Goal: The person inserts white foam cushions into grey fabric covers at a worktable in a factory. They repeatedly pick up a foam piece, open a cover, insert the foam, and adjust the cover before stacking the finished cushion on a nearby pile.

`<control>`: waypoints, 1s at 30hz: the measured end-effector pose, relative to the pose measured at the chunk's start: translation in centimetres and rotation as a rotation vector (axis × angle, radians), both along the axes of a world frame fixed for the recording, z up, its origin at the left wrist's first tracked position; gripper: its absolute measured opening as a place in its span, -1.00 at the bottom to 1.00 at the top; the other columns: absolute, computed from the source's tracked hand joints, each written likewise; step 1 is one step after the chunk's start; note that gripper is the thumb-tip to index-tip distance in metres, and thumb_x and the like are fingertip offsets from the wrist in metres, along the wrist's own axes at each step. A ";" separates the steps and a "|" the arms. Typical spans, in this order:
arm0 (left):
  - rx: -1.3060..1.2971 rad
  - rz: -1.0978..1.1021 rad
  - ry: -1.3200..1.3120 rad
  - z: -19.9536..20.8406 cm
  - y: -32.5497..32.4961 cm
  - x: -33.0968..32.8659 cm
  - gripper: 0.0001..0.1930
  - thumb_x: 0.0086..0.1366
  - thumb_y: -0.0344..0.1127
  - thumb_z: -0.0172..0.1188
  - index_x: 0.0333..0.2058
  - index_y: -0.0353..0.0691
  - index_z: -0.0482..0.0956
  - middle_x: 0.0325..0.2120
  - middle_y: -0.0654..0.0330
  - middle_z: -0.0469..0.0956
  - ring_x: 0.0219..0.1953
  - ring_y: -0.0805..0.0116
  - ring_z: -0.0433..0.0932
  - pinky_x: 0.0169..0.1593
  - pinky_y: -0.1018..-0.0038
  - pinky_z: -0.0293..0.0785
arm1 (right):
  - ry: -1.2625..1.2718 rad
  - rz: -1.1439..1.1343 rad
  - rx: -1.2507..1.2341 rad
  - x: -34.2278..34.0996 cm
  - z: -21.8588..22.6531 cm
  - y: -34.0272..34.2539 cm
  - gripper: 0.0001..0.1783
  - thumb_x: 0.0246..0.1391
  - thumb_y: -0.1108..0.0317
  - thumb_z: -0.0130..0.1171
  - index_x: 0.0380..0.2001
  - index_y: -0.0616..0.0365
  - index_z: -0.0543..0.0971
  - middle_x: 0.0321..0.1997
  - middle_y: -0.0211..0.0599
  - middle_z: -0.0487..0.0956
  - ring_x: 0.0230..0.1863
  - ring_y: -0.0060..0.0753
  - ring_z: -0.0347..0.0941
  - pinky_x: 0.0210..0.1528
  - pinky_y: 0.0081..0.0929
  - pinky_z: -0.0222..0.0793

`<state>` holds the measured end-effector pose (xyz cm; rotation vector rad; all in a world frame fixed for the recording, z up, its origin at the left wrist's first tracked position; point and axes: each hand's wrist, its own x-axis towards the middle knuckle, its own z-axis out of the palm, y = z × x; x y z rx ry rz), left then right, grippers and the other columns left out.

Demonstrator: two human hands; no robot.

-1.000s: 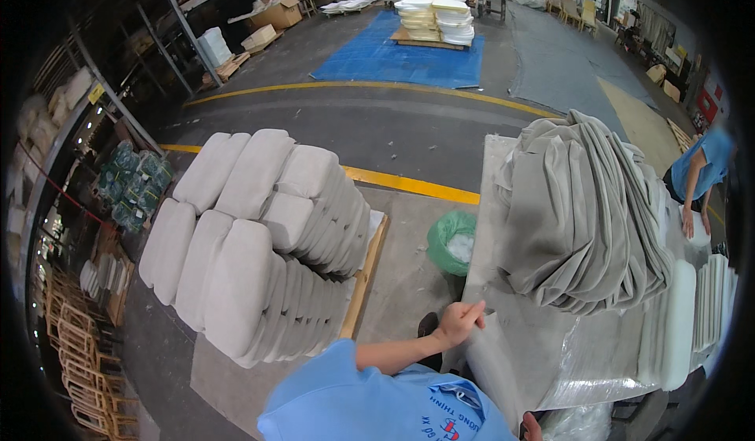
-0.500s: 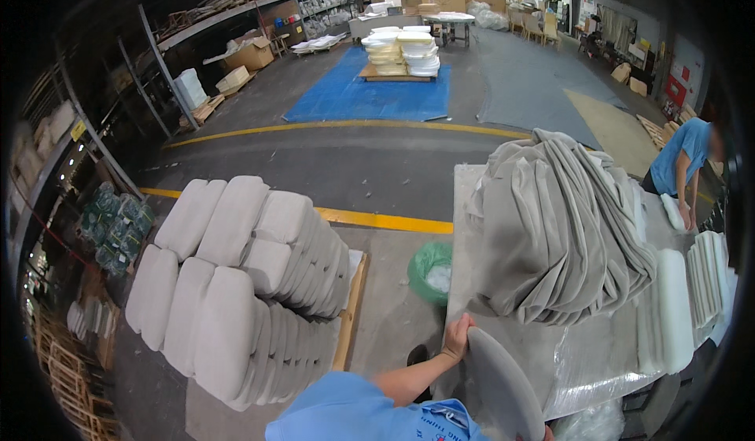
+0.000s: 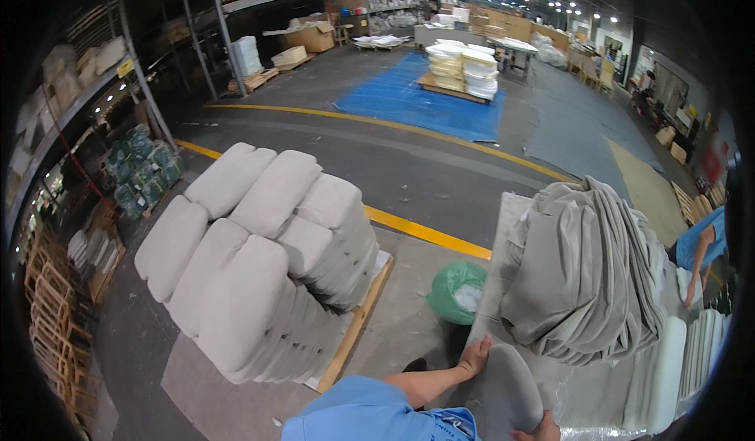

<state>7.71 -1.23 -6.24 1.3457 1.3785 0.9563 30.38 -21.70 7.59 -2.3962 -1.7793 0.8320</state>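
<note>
A grey fabric-covered seat cushion [image 3: 510,390] is between my two hands, close to my body at the near-left edge of the table [image 3: 503,244]. My left hand [image 3: 476,356] grips its left edge, fingers partly out of sight. My right hand [image 3: 541,428] is closed on its lower right edge, near the bottom of the view. Just beyond lies a large heap of grey fabric covers [image 3: 578,276]. To the left, similar light-grey cushions [image 3: 244,284] are piled in tall rows on a pallet [image 3: 358,319].
A green bag-lined bin [image 3: 452,303] stands between pallet and table. White foam pads [image 3: 668,374] stand at the table's right, where a co-worker in blue [image 3: 700,244] reaches in. Wooden frames [image 3: 51,315] and green wrapped bundles [image 3: 141,169] lie at left.
My view has swung, so the scene is tilted and shifted right. The cushion has turned to show more of its broad face, and my right hand now shows clearly on its edge.
</note>
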 end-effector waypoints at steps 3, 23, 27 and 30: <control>0.040 -0.023 -0.031 -0.3 -1.4 -1.9 -0.35 0.57 0.25 -0.18 0.09 -0.23 0.60 -0.01 -0.28 0.60 0.03 -0.32 0.57 0.16 0.06 0.46 | 0.021 0.059 0.031 -0.9 -0.8 1.4 0.00 -0.06 -0.02 0.53 0.35 0.27 0.35 -0.19 0.31 0.68 -0.12 0.37 0.63 -0.11 0.07 0.53; -0.031 -0.289 -0.185 6.4 12.4 -28.5 -0.58 0.48 -0.20 0.23 0.23 -0.24 0.55 -0.02 0.16 0.67 -0.03 0.44 0.59 0.05 0.39 0.55 | 0.910 -0.234 0.649 -23.5 5.8 20.0 -0.39 0.11 0.31 0.38 0.21 0.30 0.50 -0.09 -0.25 0.66 -0.21 -0.43 0.57 -0.04 -0.45 0.48; 0.196 0.043 0.104 10.4 15.4 -43.6 -0.65 0.50 -0.22 0.20 0.16 -0.22 0.60 -0.13 0.17 0.70 -0.11 0.40 0.62 -0.01 0.41 0.56 | 1.227 -0.305 0.802 -31.8 6.3 30.3 -0.33 0.02 0.36 0.42 0.21 0.27 0.45 -0.05 -0.27 0.62 -0.13 -0.41 0.56 -0.02 -0.41 0.48; 0.124 0.350 0.211 13.7 13.0 -53.2 -0.71 0.50 -0.26 0.20 0.09 -0.22 0.64 -0.09 0.17 0.71 -0.09 0.39 0.64 0.02 0.43 0.55 | 1.581 -0.209 0.742 -39.2 7.7 36.8 -0.35 0.06 0.37 0.42 0.21 0.29 0.45 0.00 -0.27 0.62 -0.02 -0.35 0.57 0.09 -0.37 0.47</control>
